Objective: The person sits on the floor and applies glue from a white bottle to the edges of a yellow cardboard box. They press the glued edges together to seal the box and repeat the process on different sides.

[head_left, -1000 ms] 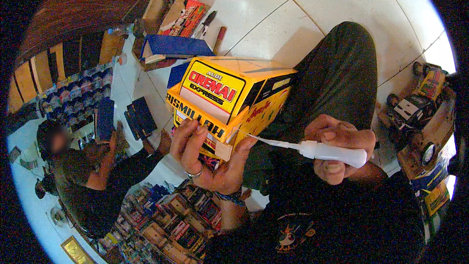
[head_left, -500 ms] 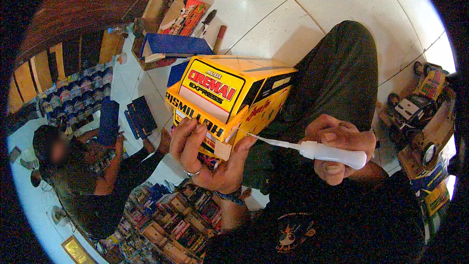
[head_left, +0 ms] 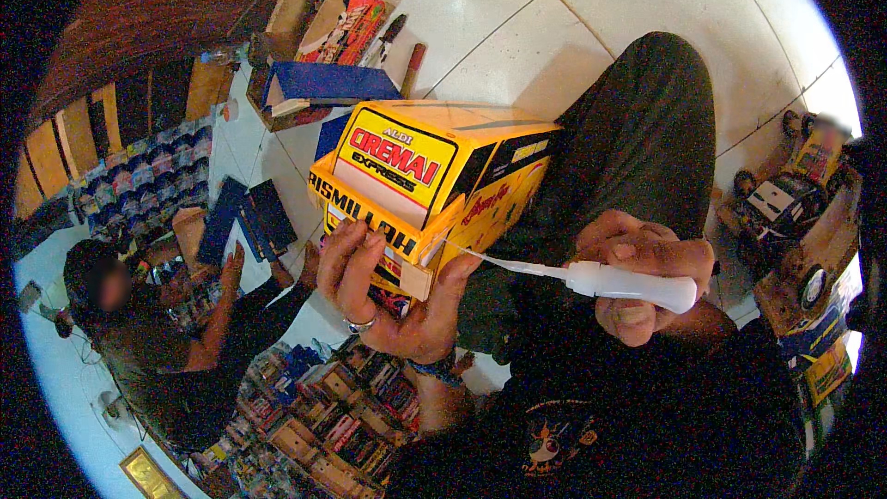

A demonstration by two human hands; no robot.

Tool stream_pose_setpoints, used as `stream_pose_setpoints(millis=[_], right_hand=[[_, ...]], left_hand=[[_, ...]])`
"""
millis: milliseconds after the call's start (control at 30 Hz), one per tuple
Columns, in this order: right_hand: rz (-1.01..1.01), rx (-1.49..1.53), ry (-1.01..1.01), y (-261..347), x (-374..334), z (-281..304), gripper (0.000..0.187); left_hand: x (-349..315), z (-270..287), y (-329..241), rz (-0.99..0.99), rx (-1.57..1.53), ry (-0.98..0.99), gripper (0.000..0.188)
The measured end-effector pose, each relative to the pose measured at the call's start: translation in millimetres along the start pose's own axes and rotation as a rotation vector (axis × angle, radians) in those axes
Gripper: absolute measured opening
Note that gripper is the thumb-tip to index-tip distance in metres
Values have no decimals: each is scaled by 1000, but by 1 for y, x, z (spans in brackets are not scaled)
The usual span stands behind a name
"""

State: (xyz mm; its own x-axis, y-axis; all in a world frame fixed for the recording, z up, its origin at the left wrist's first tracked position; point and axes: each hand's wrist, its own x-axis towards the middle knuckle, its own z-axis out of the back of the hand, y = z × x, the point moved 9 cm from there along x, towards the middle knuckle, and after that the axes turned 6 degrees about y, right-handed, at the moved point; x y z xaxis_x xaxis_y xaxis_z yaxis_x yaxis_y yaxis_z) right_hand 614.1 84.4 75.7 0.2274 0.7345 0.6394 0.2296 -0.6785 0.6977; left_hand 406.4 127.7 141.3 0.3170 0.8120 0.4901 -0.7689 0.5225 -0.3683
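A yellow toy bus body (head_left: pixel 517 166) with printed panels rests against my bent leg, its lettered end toward me. My left hand (head_left: pixel 397 296) grips the lower edge of that end, fingers in front and thumb at the corner. In my right hand (head_left: pixel 637 268) is a small white glue bottle (head_left: pixel 633 286), held sideways with its long thin nozzle (head_left: pixel 504 263) pointing left. The nozzle's tip is at the seam by the bus's lower corner, just above my left thumb; whether it touches cannot be made out.
Behind the bus, a box of cut pieces (head_left: pixel 309 14) stands beside a blue panel (head_left: pixel 333 83) and a knife (head_left: pixel 388 37). A co-worker (head_left: pixel 157 342) sits at left handling blue panels. Stacked parts (head_left: pixel 342 416) lie below; toy vehicles (head_left: pixel 785 199) are at right.
The glue nozzle's tip has moved left and slightly up along the bus's corner. The bus has shifted slightly left. At left, the co-worker's blue panel has been lowered.
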Motion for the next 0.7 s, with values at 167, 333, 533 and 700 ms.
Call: stream_pose_setpoints(millis=[167,333,533,700], right_hand=[[-57,101,0,-5,2,0,36],[-47,89,35,-3,6,-2,35],[-18,68,-5,1,13,-2,34],[-53,-11,-287,7,13,-1,34]], left_hand=[[1,0,0,0,19,0,71],[-1,-1,0,-8,19,11,71],[1,0,0,-34,44,18,73],[1,3,2,-35,36,38,74]])
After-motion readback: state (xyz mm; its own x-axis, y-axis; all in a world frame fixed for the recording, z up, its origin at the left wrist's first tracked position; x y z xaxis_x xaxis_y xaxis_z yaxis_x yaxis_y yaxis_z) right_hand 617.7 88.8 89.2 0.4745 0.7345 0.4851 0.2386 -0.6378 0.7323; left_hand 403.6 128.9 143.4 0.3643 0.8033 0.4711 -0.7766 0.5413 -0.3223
